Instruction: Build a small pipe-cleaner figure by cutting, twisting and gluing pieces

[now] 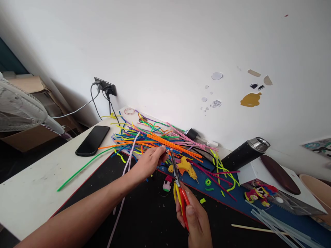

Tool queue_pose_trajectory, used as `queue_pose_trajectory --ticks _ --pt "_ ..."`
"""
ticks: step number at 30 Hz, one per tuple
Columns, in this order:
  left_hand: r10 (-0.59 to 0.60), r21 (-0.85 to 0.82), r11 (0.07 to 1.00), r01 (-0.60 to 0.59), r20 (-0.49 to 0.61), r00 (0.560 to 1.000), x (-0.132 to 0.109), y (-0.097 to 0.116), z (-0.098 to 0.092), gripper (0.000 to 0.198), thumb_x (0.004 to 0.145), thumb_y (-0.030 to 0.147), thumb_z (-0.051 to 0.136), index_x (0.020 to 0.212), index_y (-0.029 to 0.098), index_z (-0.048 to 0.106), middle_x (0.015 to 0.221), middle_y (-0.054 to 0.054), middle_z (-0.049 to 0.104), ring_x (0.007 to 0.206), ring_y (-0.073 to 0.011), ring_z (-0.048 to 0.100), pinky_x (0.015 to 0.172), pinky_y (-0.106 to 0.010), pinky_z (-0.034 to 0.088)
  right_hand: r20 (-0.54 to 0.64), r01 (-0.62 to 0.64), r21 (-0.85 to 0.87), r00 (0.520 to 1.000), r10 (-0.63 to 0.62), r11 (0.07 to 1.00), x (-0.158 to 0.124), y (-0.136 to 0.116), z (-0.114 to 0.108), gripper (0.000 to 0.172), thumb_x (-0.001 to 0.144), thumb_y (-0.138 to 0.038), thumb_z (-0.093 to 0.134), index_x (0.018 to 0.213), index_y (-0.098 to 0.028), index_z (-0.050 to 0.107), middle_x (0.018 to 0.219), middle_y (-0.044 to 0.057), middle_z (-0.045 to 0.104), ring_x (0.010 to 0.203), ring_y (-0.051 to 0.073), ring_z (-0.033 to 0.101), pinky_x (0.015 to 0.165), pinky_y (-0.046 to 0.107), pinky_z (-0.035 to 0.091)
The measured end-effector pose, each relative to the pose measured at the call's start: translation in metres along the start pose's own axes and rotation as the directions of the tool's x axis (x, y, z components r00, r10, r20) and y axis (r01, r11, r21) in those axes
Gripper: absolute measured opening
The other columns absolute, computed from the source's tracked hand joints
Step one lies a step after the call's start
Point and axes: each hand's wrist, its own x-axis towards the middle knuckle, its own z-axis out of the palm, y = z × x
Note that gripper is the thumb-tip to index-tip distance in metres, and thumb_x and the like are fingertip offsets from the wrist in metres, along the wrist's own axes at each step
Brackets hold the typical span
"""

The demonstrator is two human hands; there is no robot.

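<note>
My left hand (151, 160) reaches into a heap of coloured pipe cleaners (152, 139) and pinches one or more strands near the orange bundle. My right hand (193, 215) grips red-and-yellow-handled scissors (178, 182), blades pointing up toward the left fingertips. The blade tips sit right beside the pinched strands. A yellow glue gun (186, 166) lies just right of the blades. A small pink and green figure (167, 184) stands beside the scissors.
A black phone (92, 140) lies on the white table at left, with a long green pipe cleaner (80, 170) nearby. A black flask (244, 153) lies at right, a fan (20, 108) stands far left, and glue sticks (274, 224) lie at lower right.
</note>
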Motion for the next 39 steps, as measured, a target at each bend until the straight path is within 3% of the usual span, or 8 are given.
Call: queue_pose_trajectory --ticks 7,11,16,28,34,39 --pt "-0.105 -0.207 0.973 0.098 -0.021 0.994 0.000 0.010 0.000 0.072 0.084 0.087 0.056 0.074 0.017 0.064 0.069 0.002 0.042 0.059 -0.0123 0.029 0.053 -0.028 0.018 0.026 -0.078 0.268 0.997 0.074 0.960 0.004 0.012 -0.011 0.073 0.090 -0.083 0.063 0.119 -0.018 0.079 0.075 0.004 0.063 0.050 0.009 0.035 0.049 0.024 0.025" --pt "-0.131 -0.261 0.957 0.128 0.007 0.991 -0.001 0.013 0.002 0.079 0.075 0.094 0.062 0.082 0.015 0.067 0.073 0.003 0.041 0.060 -0.0111 0.028 0.053 -0.026 0.016 0.032 -0.204 0.466 0.976 0.214 0.861 0.005 0.012 -0.017 0.068 0.094 -0.081 0.062 0.116 -0.018 0.081 0.076 0.005 0.066 0.048 0.008 0.036 0.049 0.022 0.026" --pt "-0.138 -0.250 0.957 0.147 0.054 0.989 -0.004 0.017 0.004 0.076 0.073 0.092 0.068 0.083 0.016 0.065 0.072 0.004 0.038 0.060 -0.0107 0.026 0.054 -0.026 0.016 0.165 -0.269 0.595 0.963 0.213 0.757 0.008 0.015 -0.018 0.072 0.092 -0.082 0.062 0.114 -0.018 0.084 0.067 0.003 0.066 0.038 0.003 0.023 0.041 0.019 0.018" --pt "-0.121 -0.258 0.956 0.137 0.077 0.990 -0.003 0.013 0.002 0.067 0.079 0.084 0.070 0.082 0.017 0.063 0.072 0.004 0.039 0.060 -0.0109 0.027 0.054 -0.027 0.016 0.250 -0.347 0.639 0.938 0.241 0.687 0.010 0.016 -0.020 0.068 0.092 -0.081 0.064 0.113 -0.020 0.085 0.068 0.005 0.071 0.036 0.002 0.025 0.039 0.017 0.017" --pt "-0.114 -0.281 0.950 0.135 0.088 0.990 -0.004 0.016 0.003 0.063 0.079 0.078 0.075 0.085 0.016 0.067 0.073 0.004 0.040 0.060 -0.0104 0.028 0.054 -0.026 0.015 0.239 -0.353 0.573 0.935 0.261 0.740 0.007 0.004 -0.017 0.072 0.086 -0.085 0.068 0.110 -0.019 0.084 0.068 0.004 0.068 0.039 0.003 0.025 0.042 0.020 0.017" --pt "-0.093 -0.294 0.948 0.119 0.102 0.990 -0.004 0.014 0.003 0.060 0.082 0.075 0.075 0.087 0.016 0.066 0.074 0.005 0.040 0.061 -0.0101 0.030 0.054 -0.025 0.017 0.190 -0.322 0.509 0.946 0.261 0.798 0.003 -0.004 -0.011 0.077 0.081 -0.087 0.072 0.115 -0.018 0.083 0.073 0.004 0.068 0.043 0.004 0.036 0.048 0.021 0.019"
